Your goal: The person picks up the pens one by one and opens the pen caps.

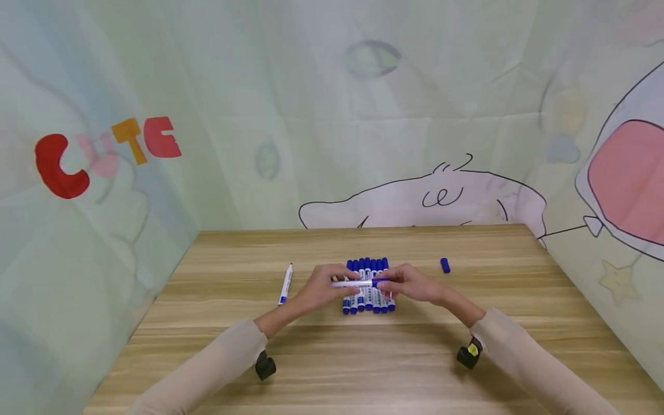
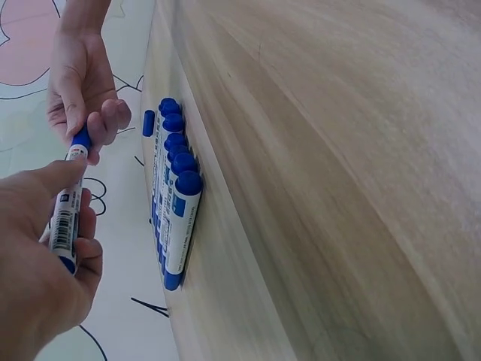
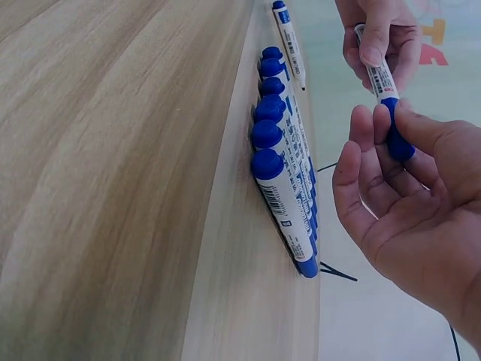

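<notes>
Above a row of markers, my left hand (image 1: 324, 283) grips the white barrel of a blue-capped marker (image 1: 358, 283), held level. My right hand (image 1: 415, 282) pinches its blue cap (image 3: 396, 135) between thumb and fingers. The cap sits on the marker's end in both wrist views. Below lie several capped white-and-blue markers (image 2: 184, 226), side by side and partly hidden by the hands in the head view. An uncapped marker (image 1: 286, 283) lies left of the row, its dark tip pointing away from me. A loose blue cap (image 1: 445, 265) lies to the right.
The wooden table (image 1: 332, 357) ends at the back against a printed cloth (image 1: 321, 127) with cartoon drawings. More of that cloth hangs along the left and right sides. Black cameras (image 1: 266, 365) are strapped at both wrists.
</notes>
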`<state>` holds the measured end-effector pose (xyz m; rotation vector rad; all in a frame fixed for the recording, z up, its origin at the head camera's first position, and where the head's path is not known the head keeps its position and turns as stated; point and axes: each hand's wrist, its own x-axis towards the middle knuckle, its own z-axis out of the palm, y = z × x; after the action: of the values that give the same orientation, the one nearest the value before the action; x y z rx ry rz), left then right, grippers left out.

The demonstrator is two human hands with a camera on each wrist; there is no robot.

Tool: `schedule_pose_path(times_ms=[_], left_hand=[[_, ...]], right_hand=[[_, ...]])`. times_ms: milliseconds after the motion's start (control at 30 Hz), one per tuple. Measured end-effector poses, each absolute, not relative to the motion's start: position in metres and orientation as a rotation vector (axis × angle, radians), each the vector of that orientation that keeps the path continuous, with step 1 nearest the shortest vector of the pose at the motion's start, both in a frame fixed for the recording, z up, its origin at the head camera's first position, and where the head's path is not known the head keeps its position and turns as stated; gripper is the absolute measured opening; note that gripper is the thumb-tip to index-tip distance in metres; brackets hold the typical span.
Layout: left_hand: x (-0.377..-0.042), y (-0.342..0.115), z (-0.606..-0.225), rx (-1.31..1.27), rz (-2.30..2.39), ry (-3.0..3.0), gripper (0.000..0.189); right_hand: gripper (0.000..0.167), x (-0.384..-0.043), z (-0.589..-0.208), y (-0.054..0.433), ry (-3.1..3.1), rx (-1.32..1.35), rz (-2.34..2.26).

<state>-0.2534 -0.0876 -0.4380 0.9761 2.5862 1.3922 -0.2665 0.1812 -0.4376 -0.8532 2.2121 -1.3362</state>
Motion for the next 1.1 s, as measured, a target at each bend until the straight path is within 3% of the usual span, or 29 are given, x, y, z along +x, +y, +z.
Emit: schedule_pose_path(times_ms=[367,767,1100], left_hand=[[-0.252,-0.082,-0.445,0.995,1.406,2.563,0.022],[-0.252,-0.077,-0.435,0.896,1.451,2.476,0.022],[-0.257,-0.081,-0.424,0.850,1.370,2.498,0.022]], right_hand=[[0.029,-0.260,-0.439,0.184,2.256,-0.906,-1.266],[0.020,-0.260,-0.444,0.187,2.434,-1.171,-1.255],[0.021,-0.262,-0.447,0.182,2.494,-1.212,-1.295]])
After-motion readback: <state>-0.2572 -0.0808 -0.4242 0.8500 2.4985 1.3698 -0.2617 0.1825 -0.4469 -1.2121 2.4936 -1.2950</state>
